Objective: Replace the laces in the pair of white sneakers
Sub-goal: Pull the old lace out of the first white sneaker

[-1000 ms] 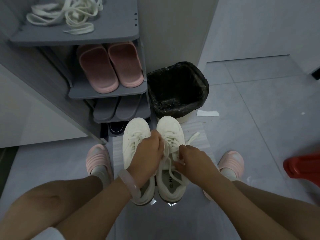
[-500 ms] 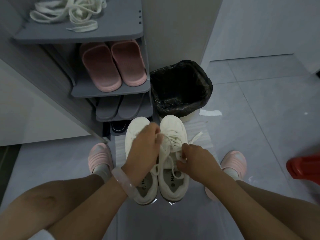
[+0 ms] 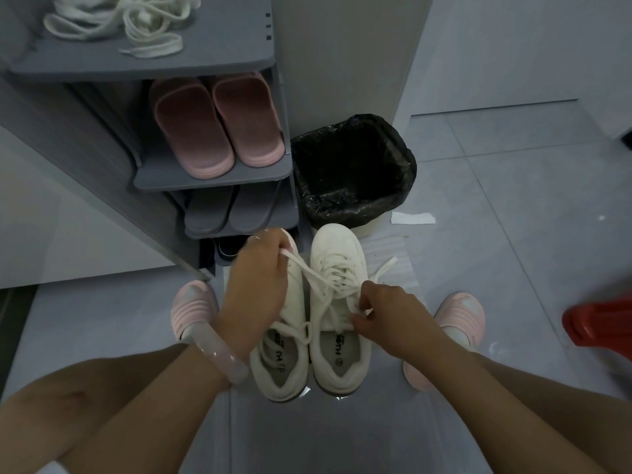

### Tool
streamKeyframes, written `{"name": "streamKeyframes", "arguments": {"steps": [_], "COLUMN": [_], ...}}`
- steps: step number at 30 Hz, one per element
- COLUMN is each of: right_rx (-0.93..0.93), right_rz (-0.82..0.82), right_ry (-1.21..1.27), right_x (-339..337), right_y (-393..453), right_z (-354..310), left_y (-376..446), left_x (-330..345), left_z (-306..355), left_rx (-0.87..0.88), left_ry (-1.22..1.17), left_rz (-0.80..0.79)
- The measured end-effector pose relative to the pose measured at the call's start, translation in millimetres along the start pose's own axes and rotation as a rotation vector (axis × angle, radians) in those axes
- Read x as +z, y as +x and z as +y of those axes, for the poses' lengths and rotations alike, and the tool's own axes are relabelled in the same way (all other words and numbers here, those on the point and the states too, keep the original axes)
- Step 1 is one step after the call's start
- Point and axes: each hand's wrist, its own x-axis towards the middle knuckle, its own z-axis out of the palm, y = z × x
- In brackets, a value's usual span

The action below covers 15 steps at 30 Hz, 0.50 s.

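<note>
Two white sneakers stand side by side on the floor between my feet, toes pointing away. My left hand (image 3: 254,289) hovers over the left sneaker (image 3: 280,364) and pinches a white lace (image 3: 309,273), which runs taut from my fingers down to the right sneaker (image 3: 337,265). My right hand (image 3: 388,314) pinches lace at the right sneaker's tongue, near the top eyelets. A loose lace end (image 3: 384,270) trails off to the right of that shoe. A pile of spare white laces (image 3: 119,22) lies on the top shelf of the rack.
A grey shoe rack (image 3: 212,177) at upper left holds pink slippers (image 3: 215,124) and grey slippers. A bin with a black liner (image 3: 354,172) stands just beyond the sneakers. A red plastic object (image 3: 598,323) is at the right edge. My feet wear pink slippers either side.
My left hand has lifted up and away toward the left shoe's toe, drawing the lace out taut. My right hand stays at the right sneaker's tongue.
</note>
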Motion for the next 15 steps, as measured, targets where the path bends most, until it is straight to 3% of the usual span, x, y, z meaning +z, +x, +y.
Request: {"name": "streamKeyframes", "arguments": {"steps": [3, 5, 9, 12, 15], "right_rx": [-0.081, -0.166, -0.272, -0.274, -0.296], "right_rz": [0.058, 0.086, 0.135, 0.024, 0.012], "right_ry": [-0.016, -0.056, -0.071, -0.082, -0.074], "right_x": [2, 8, 24, 29, 27], "right_y": [-5, -11, -22, -27, -28], "right_z": [0, 0, 5, 12, 16], "left_y": [-17, -22, -24, -22, -24], "left_x": [15, 26, 33, 35, 36], "left_z": [0, -4, -4, -4, -3], "left_rx": [-0.078, -0.055, -0.026, -0.075, -0.109], "left_ry": [-0.132, -0.157, -0.169, -0.17, -0.168], "left_rz": [-0.382, -0.526, -0.465, -0.423, -0.38]}}
